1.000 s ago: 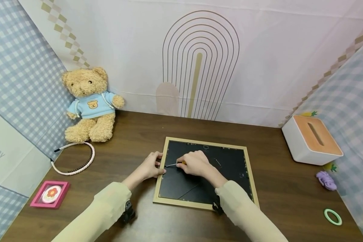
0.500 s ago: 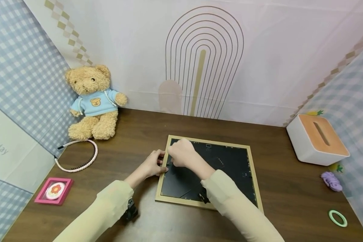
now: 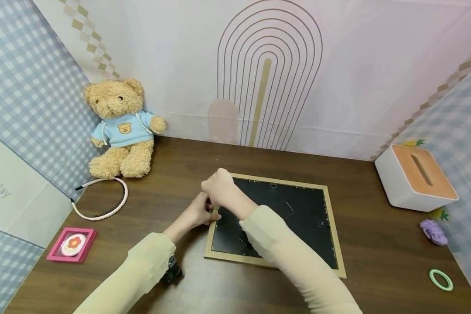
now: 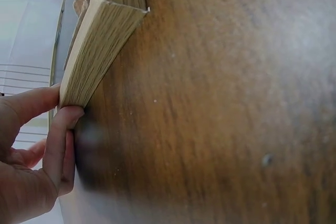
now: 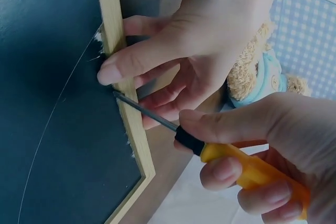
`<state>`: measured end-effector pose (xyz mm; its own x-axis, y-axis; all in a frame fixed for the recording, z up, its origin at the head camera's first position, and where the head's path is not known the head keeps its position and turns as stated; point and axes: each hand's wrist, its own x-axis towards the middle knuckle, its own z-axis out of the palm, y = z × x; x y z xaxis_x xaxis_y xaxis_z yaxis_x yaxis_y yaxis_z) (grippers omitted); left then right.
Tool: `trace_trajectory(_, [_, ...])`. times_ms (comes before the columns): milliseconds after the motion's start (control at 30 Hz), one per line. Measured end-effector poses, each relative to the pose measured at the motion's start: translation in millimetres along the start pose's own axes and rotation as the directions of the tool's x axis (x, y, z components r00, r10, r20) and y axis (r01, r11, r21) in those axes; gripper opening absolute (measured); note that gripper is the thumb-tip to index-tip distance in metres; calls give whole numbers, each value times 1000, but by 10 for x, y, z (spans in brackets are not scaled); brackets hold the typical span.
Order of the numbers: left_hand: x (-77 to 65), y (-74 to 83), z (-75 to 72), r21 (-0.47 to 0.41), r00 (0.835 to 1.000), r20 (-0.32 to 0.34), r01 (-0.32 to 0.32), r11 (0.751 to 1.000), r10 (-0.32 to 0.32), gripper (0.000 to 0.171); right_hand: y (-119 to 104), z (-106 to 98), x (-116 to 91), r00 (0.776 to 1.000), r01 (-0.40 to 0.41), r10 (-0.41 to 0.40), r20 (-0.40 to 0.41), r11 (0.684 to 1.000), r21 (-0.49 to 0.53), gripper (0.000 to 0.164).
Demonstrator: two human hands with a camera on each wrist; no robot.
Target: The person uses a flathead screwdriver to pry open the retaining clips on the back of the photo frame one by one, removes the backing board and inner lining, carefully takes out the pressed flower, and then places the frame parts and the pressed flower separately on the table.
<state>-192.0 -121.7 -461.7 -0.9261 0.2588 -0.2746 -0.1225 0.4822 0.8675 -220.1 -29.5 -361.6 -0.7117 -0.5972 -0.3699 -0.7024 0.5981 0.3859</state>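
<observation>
A picture frame (image 3: 335, 229) with a light wooden border lies on the table, its black backing board (image 3: 298, 226) facing up. My left hand (image 3: 195, 213) pinches the left border, thumb over the top and fingers along the outer side, as the left wrist view also shows. My right hand (image 3: 221, 189) holds a screwdriver (image 5: 257, 170) by its yellow-orange handle. In the right wrist view its metal shaft slants to the inner edge of the border, the tip right beside my left thumb. From the head view the screwdriver is hidden behind my right hand.
A teddy bear (image 3: 121, 126) in a blue hoodie sits at the back left, with a headband (image 3: 126, 196) before it and a pink box (image 3: 89, 245) nearer me. On the right are a tissue box (image 3: 408, 187), a purple yarn bundle (image 3: 433, 232) and a green ring (image 3: 450, 281).
My right hand has moved left across the backing board to the frame's left border, turning so the screwdriver drops out of the head view. My left hand keeps its grip on the border.
</observation>
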Motion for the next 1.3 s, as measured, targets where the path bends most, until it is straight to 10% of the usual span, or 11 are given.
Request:
trace_trajectory(267, [-40,-1,-22,8,1000,-5,14,1000,-14,64,-81,-75,62,1000,-5,5,30,1000,-2,8])
trace_trajectory(700, [-23,-74,1,-56,1000,4,-24,998,24,46,83,275,-212,988,-42,68,-142,984,174,15])
trace_trajectory(933, [-11,-79,30,-72,999,-37,22,997,-25,64,363,839,-492,972,-76,181,-152,847,527,18])
trace_trajectory(1300, [-62,-40,30,-16,999,-38,25,1000,-26,58,562,1344,-954,931,-106,331,-156,653,750,23])
